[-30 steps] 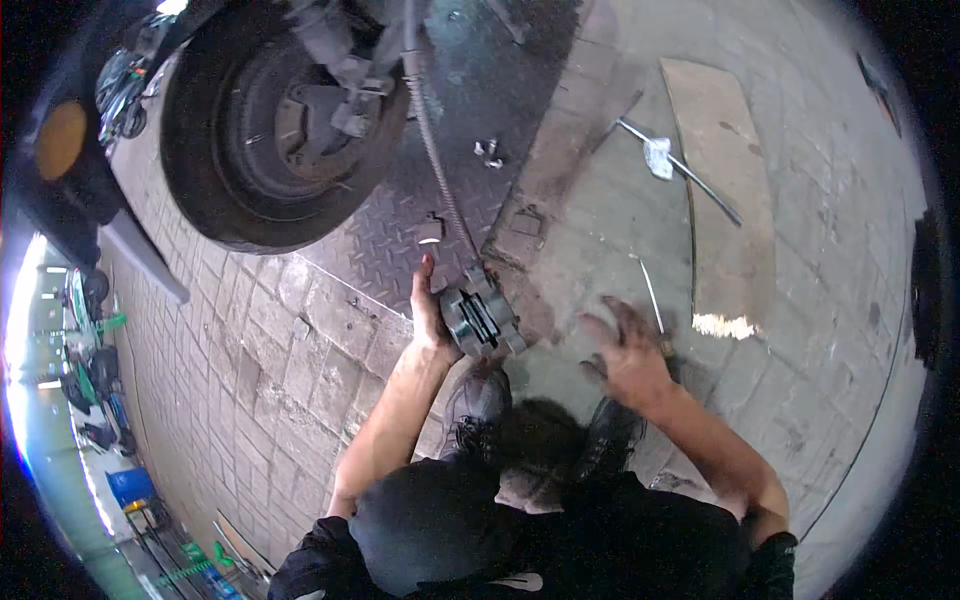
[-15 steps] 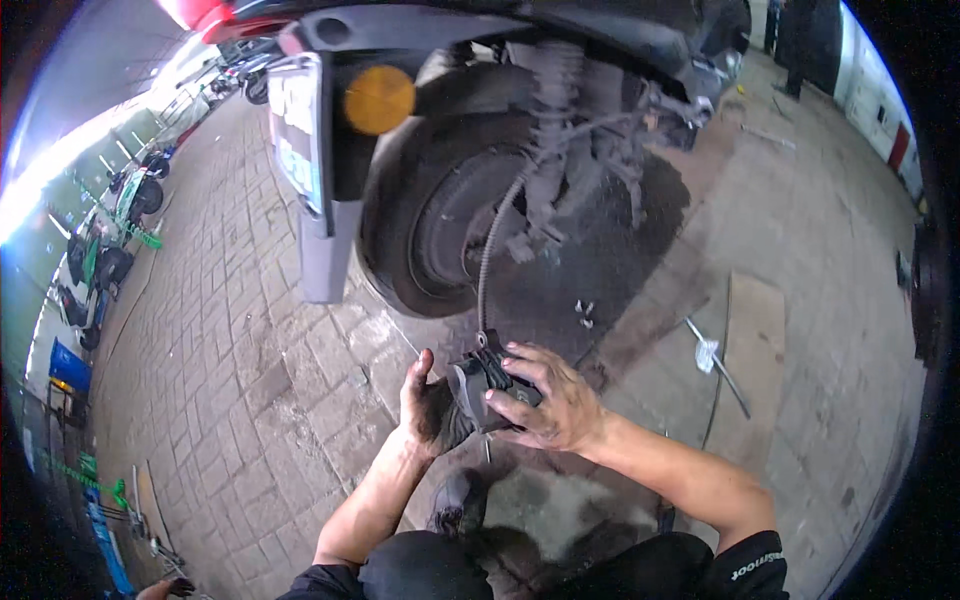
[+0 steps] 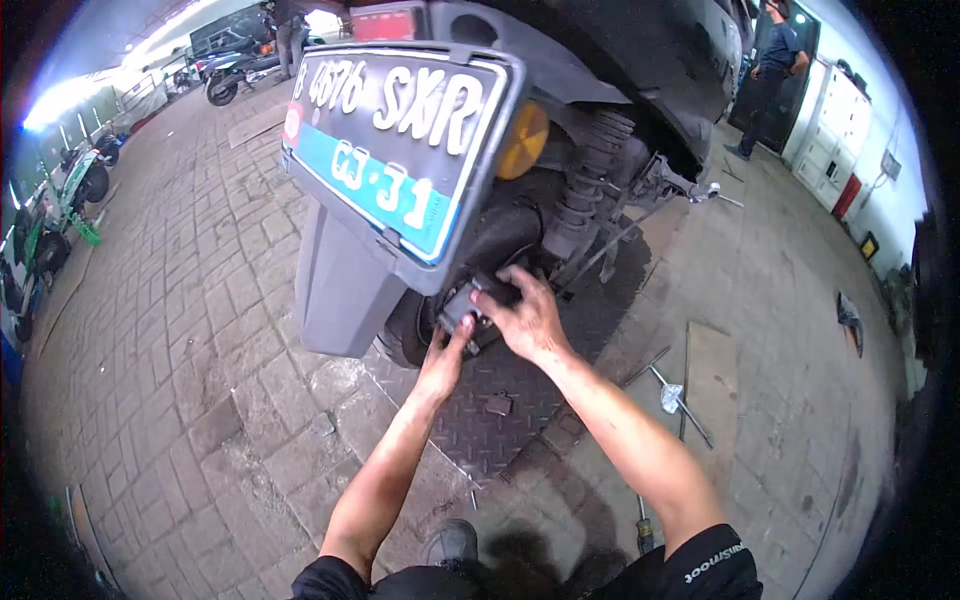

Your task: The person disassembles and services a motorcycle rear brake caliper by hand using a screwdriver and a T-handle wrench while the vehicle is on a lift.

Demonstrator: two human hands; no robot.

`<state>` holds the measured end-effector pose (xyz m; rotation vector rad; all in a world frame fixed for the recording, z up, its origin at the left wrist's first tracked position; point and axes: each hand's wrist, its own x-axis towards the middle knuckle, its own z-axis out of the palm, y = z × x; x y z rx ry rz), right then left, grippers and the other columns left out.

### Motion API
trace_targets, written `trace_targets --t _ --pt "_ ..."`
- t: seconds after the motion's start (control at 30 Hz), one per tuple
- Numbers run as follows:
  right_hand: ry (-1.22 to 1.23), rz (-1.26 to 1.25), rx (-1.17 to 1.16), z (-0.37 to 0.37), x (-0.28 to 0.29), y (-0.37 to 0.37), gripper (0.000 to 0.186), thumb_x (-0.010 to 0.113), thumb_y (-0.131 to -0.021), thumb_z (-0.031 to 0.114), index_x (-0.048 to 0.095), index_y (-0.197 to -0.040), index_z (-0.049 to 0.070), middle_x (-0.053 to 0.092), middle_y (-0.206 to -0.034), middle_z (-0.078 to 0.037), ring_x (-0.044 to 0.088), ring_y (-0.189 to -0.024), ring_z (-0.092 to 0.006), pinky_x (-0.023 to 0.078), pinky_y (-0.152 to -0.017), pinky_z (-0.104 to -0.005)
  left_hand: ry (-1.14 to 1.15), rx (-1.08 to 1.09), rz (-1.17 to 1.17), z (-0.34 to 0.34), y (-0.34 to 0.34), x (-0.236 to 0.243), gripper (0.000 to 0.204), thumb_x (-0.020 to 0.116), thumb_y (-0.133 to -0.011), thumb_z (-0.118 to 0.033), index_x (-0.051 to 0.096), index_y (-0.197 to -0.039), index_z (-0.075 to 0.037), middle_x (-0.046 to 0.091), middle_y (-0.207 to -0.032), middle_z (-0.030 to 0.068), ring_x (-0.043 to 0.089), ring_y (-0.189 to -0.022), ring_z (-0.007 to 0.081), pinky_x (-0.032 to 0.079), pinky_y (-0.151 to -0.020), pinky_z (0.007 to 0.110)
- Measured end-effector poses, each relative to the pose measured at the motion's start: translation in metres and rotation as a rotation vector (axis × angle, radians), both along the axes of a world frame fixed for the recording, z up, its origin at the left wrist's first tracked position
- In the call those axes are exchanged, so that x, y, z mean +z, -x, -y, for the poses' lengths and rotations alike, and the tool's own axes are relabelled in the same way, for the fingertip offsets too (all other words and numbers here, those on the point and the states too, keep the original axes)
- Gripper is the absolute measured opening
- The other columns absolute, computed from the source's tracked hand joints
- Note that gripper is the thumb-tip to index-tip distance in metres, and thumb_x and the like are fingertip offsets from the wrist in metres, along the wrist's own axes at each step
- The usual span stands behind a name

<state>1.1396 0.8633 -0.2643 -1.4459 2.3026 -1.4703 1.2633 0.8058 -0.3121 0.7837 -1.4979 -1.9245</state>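
Beside the wheel of a parked scooter, both hands are on a dark, grubby brake caliper (image 3: 464, 308). My left hand (image 3: 443, 358) grips it from below and left, its thumb pressed on the near face. My right hand (image 3: 527, 315) closes over it from the right, fingers curled round the top. The rear tyre (image 3: 404, 330) is just behind it, partly covered by the hands and the mudguard (image 3: 345, 275). A coil shock absorber (image 3: 585, 185) stands above to the right. On the dark tread plate (image 3: 475, 440) lies a small brown block (image 3: 498, 403).
The number plate (image 3: 400, 140) juts out above my left hand. A T-handled wrench (image 3: 685, 405) lies by a cardboard strip (image 3: 712, 380) at right. A screwdriver (image 3: 644, 535) lies near my right elbow. A person (image 3: 775, 75) stands at the back right, by white cabinets (image 3: 835, 130).
My hands and the caliper have moved forward and up from near my knees to the wheel. The view has shifted, bringing the number plate and the brown block into sight.
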Motion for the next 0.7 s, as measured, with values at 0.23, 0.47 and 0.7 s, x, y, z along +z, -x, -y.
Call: trace_targets --t 0.23,0.47,0.7 --pt "-0.214 -0.615 0.144 0.031 -0.003 0.036 0.044 0.058 -0.080 0.038 0.056 -0.109 0.004 0.056 -0.102 -0.027 0.055 -0.097 -0.0327 0.042 -0.087 -0.0362 0.181 -0.082 0.182 0.036 0.016 -0.004 0.078 0.029 -0.087 -0.058 0.022 -0.134 0.004 0.019 -0.141 0.0178 0.012 -0.132 0.0257 0.010 -0.107 0.033" --pt "-0.024 0.152 0.093 0.031 0.012 0.034 0.066 0.064 -0.075 0.039 0.048 -0.108 -0.016 0.057 -0.100 -0.028 0.062 -0.079 -0.0253 0.048 -0.073 -0.0299 0.168 -0.172 0.091 0.044 0.026 0.001 0.077 0.026 -0.086 -0.059 0.024 -0.134 0.001 0.019 -0.141 0.0177 0.012 -0.132 0.0281 0.012 -0.106 0.034" --pt "-0.145 -0.022 0.108 0.034 0.006 0.044 0.063 0.066 -0.074 0.036 0.049 -0.109 -0.014 0.055 -0.107 -0.027 0.054 -0.103 -0.0295 0.042 -0.088 -0.0336 -0.011 -0.074 -0.081 0.039 0.029 0.003 0.058 0.043 -0.090 -0.038 0.031 -0.133 -0.001 0.028 -0.138 0.0103 0.022 -0.128 0.0189 0.016 -0.104 0.030"
